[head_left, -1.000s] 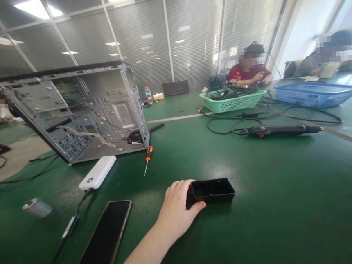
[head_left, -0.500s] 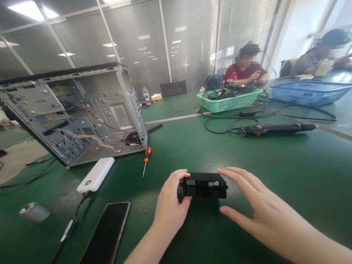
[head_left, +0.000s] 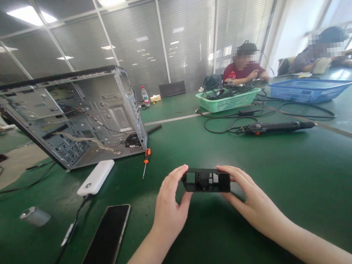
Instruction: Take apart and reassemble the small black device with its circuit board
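Note:
A small black rectangular frame with openings (head_left: 205,180) is held between my two hands, just above the green table. My left hand (head_left: 172,202) grips its left end, thumb below and fingers on top. On the right end, my right hand (head_left: 245,187) closes with its fingertips at the upper edge and its thumb near the lower corner. Pale light shows through gaps in the frame. Beyond my left hand, an orange-handled screwdriver (head_left: 147,156) lies on the table.
An opened computer case (head_left: 99,101) stands at left. Near it lie a white power bank (head_left: 96,178) with a cable, a metal cylinder (head_left: 35,216) and a dark phone-like slab (head_left: 102,245). An electric screwdriver (head_left: 277,127), a green basket (head_left: 231,101) and a blue basket (head_left: 308,91) lie right. People sit beyond.
My right hand has closed in on the frame's right end, where it was spread apart before. The frame has tilted so its openings face me more. My left hand keeps its hold.

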### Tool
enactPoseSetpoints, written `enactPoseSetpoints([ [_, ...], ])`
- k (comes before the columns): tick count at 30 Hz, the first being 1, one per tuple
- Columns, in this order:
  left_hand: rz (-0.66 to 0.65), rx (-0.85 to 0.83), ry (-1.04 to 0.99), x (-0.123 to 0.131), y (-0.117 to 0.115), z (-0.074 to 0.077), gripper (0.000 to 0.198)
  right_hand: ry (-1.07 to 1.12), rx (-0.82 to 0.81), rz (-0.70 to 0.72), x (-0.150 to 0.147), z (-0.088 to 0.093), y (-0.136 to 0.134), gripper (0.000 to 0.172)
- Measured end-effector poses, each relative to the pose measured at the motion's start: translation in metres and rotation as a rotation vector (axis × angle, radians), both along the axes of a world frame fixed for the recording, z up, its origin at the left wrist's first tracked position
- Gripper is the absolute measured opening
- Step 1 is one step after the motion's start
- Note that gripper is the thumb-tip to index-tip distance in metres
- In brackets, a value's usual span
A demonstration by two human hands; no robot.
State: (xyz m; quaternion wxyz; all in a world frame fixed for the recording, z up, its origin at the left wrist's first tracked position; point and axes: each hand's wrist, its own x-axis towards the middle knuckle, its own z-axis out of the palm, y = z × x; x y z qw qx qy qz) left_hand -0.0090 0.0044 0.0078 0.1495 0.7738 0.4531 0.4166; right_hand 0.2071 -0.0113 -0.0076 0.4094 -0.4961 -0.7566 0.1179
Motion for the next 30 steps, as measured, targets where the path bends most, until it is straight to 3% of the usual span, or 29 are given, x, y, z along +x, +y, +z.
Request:
enactPoseSetpoints([
  [3,0.011,-0.046,-0.020,0.000,0.000,-0.002,0.048,0.144,-0.139,-0.017,-0.003,-0.003,-0.002,0.044],
  [12,0.097,-0.244,-0.094,0.000,-0.003,0.003,0.055,0.438,-0.326,-0.039,-0.006,0.003,-0.003,0.058],
  [15,0.019,-0.289,-0.103,-0.001,-0.003,0.003,0.044,0.440,-0.376,-0.047,-0.007,0.006,-0.005,0.058],
  [18,-0.045,-0.382,-0.119,0.000,-0.003,0.003,0.051,0.430,-0.439,-0.028,-0.009,0.010,-0.005,0.056],
  [22,-0.047,-0.423,-0.124,0.002,-0.005,0.006,0.059,0.479,-0.574,-0.023,-0.010,0.012,-0.005,0.063],
  [30,-0.060,-0.467,-0.053,0.005,-0.008,0.009,0.048,0.630,-0.767,-0.042,-0.012,0.013,-0.010,0.060],
])
